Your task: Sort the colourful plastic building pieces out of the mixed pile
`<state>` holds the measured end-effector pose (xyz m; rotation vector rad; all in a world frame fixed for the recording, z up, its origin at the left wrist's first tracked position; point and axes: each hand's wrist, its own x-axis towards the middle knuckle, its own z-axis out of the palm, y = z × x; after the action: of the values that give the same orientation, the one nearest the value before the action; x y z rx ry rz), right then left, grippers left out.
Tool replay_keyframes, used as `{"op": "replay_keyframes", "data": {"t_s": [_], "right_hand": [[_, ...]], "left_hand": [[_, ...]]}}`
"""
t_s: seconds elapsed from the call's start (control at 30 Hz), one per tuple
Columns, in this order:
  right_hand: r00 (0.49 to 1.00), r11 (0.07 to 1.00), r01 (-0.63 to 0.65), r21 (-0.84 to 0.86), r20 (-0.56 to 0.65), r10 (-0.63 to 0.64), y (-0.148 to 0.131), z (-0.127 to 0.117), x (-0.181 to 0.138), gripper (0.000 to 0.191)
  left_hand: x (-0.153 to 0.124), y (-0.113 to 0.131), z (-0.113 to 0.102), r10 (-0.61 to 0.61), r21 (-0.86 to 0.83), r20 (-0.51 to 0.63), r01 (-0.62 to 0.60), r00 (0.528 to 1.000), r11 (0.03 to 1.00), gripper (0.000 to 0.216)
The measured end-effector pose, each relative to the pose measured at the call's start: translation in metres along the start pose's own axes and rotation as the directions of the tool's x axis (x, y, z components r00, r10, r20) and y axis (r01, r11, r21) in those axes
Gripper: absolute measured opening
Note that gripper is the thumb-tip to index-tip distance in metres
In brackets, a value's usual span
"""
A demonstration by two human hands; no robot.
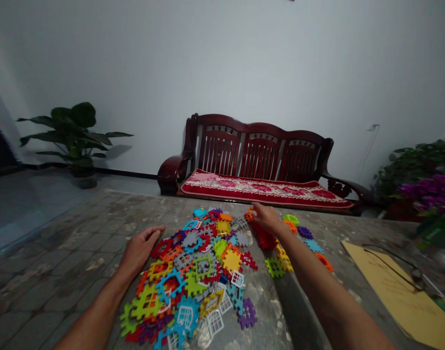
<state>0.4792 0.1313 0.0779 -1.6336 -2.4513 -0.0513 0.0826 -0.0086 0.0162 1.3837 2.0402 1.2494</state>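
My left hand (141, 247) lies on the table just left of a heap of interlocking plastic building pieces (202, 267), its fingers loosely stretched and nothing in them. At the far side of the heap, my right hand (266, 217) has its fingers closed on an orange building piece (249, 214). Red pieces (264, 238) sit under and in front of that hand. Near my right forearm are a green square piece (274, 267) and yellow pieces (283, 257). White window-shaped pieces (215, 321) and a purple piece (248, 314) lie at the near edge of the heap.
Right of my forearm, a row of green, orange, purple and blue pieces (313, 246) curves along the patterned table (55, 272). A yellow paper (386, 287) with glasses (414, 282) lies farther right, near purple flowers (432, 192). A wooden bench (259, 150) stands beyond the table.
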Motion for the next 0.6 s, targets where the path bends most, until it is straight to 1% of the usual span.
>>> {"op": "replay_keyframes", "data": {"t_s": [0.17,0.33,0.5,0.6], "right_hand": [[0.998,0.998,0.019,-0.054,0.053,-0.016,-0.001,0.005,0.011,0.057],[0.995,0.996,0.001,-0.088,0.104,0.009,0.0,0.01,0.017,0.056],[0.993,0.993,-0.021,-0.119,0.11,0.034,0.002,0.014,0.019,0.056],[0.993,0.992,-0.028,-0.127,0.112,0.042,0.002,0.017,0.019,0.055]], "left_hand": [[0.0,0.0,0.0,0.024,0.04,0.038,-0.026,0.999,0.999,0.033],[-0.001,0.0,0.001,0.003,0.018,0.043,-0.004,0.999,1.0,0.036],[-0.002,0.003,-0.001,-0.041,-0.039,0.029,0.042,0.999,0.998,0.038],[0.0,0.007,-0.005,-0.044,-0.039,0.068,0.046,0.997,0.998,0.039]]}}
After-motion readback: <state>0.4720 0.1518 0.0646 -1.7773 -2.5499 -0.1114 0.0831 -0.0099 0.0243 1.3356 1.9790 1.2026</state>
